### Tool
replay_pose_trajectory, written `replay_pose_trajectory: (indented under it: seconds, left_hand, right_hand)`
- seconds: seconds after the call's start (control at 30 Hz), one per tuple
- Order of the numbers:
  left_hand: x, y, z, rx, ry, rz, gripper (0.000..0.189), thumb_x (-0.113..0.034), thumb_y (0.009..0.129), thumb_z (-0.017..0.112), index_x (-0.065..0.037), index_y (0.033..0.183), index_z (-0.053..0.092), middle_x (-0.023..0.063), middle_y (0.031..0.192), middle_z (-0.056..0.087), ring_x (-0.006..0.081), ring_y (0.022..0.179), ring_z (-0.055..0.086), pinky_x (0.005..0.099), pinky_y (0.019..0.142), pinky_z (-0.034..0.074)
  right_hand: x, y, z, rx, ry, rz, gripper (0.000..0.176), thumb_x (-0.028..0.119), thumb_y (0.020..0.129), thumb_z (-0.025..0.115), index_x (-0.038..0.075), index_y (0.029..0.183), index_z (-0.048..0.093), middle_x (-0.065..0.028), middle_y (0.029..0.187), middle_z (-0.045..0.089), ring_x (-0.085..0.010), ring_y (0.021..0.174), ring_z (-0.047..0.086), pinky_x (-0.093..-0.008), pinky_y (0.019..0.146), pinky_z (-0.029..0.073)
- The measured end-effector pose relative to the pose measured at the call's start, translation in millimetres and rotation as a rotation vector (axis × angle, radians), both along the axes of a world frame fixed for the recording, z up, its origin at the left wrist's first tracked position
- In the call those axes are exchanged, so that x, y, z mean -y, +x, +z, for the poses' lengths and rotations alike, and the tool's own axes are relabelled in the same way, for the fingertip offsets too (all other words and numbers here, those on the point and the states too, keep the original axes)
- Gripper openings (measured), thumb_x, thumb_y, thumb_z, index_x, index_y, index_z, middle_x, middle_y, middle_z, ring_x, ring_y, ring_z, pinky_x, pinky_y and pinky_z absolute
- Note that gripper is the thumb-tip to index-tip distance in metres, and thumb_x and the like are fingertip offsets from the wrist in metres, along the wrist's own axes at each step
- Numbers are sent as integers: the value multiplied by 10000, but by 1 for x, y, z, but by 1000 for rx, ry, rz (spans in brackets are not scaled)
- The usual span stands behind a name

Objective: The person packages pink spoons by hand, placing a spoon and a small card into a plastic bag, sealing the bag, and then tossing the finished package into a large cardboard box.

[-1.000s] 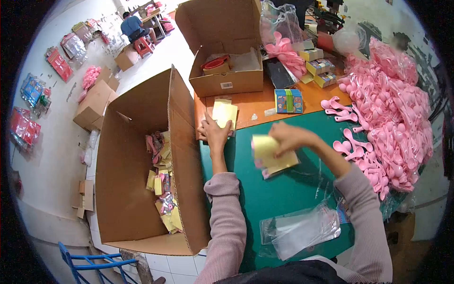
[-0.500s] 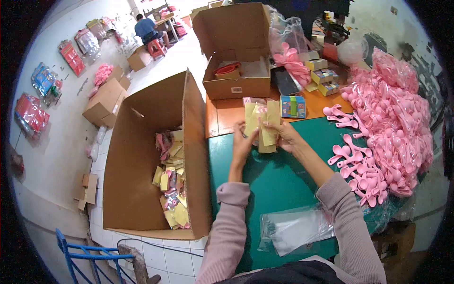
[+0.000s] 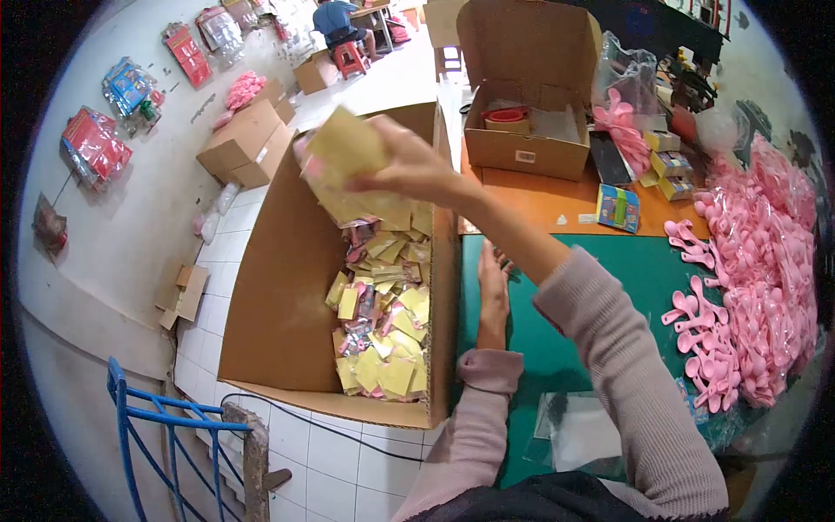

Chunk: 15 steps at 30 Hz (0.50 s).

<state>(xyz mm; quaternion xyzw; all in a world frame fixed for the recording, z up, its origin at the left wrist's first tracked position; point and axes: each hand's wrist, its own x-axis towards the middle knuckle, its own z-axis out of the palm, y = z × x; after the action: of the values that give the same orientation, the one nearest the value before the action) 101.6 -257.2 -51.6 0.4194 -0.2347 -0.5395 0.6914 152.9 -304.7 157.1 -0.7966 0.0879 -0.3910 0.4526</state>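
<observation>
My right hand (image 3: 404,165) reaches across my left arm and is over the big cardboard box (image 3: 287,287). It is closed on a bunch of clear packets with yellow cards (image 3: 348,152); pink bits show through the plastic, and motion blurs them a little. Inside the box lies a heap of similar yellow-card packets (image 3: 383,313), some showing pink pieces. My left hand (image 3: 493,283) is on the green table top (image 3: 557,339) beside the box's right wall. Its visible fingers are stretched out and hold nothing.
Loose pink spoons (image 3: 700,339) and bulging bags of pink spoons (image 3: 770,270) cover the table's right. Clear plastic bags (image 3: 583,426) lie near me. Behind stand an open carton (image 3: 526,157) and a blue card stack (image 3: 617,209). A blue metal frame (image 3: 183,409) is lower left; a person (image 3: 337,24) sits far off.
My right hand has carried the packets from above the table leftward over the big box. My left hand has let go of them and come down beside the box. The view has shifted left.
</observation>
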Motion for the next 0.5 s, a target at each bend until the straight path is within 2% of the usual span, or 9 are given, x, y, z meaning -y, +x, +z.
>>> replay_pose_trajectory:
  seconds: [0.07,0.1,0.17,0.2,0.27,0.3,0.37,0.43,0.5]
  left_hand:
    - [7,-2,-18,80,-17,-59,561,-494,904,316,-75,1274,359,90,1217,463,204,1080,461,318,838,359]
    - [8,-5,-28,-86,-75,-20,488,-435,906,352,-70,1227,389,79,1159,486,190,1024,480,318,807,384]
    - [5,-12,-33,-416,-183,46,341,-317,910,423,-60,1133,449,58,1042,532,161,910,519,316,746,434]
    - [5,-9,-28,-416,-171,31,341,-317,910,423,-60,1133,449,58,1042,532,161,910,519,316,746,434]
    - [6,1,-6,-14,-62,-4,310,-268,912,434,-58,1141,441,67,1006,543,143,887,525,284,742,440]
    - [2,0,8,-10,3,15,301,-271,917,424,-60,1130,449,63,981,549,131,880,525,275,737,438]
    - [-1,-1,17,2,34,29,307,-280,920,419,-53,1122,460,74,960,564,133,900,534,268,746,434]
    - [-1,1,15,32,30,17,321,-282,918,427,-40,1126,462,91,979,572,151,935,542,268,771,431]
    - [1,3,16,66,49,13,293,-266,917,433,-49,1111,472,80,971,577,134,892,541,258,759,435]
  right_hand:
    - [28,38,-12,-284,-67,-92,807,374,595,779,-39,1175,400,-209,1097,515,-276,1062,495,-333,877,406]
    - [40,52,-22,-284,-64,-92,807,374,595,779,-39,1175,400,-209,1097,515,-276,1062,495,-333,877,406]
    - [51,61,-33,-742,-42,-632,894,421,573,779,-43,1213,361,-293,1125,465,-362,1106,451,-365,906,393]
    - [53,54,-33,-695,-51,-643,956,475,581,754,-40,1256,314,-348,1160,402,-401,1128,416,-392,932,374]
    - [55,24,-25,-513,-92,-447,883,456,631,732,-37,1247,336,-328,1240,315,-399,1156,377,-383,963,353]
    - [52,-1,-17,-507,-132,-345,842,501,657,692,-39,1225,384,-331,1199,365,-396,1130,404,-395,956,353]
    - [27,-67,3,-511,-150,-241,631,462,748,630,-5,1147,488,-198,1069,538,-268,1018,512,-350,879,393]
    - [12,-142,12,-592,-114,48,493,380,809,594,10,1123,509,-147,1064,555,-208,976,530,-301,820,417]
    - [-5,-223,6,-637,-82,112,465,333,811,604,18,1139,502,-117,1091,548,-194,995,523,-294,805,427]
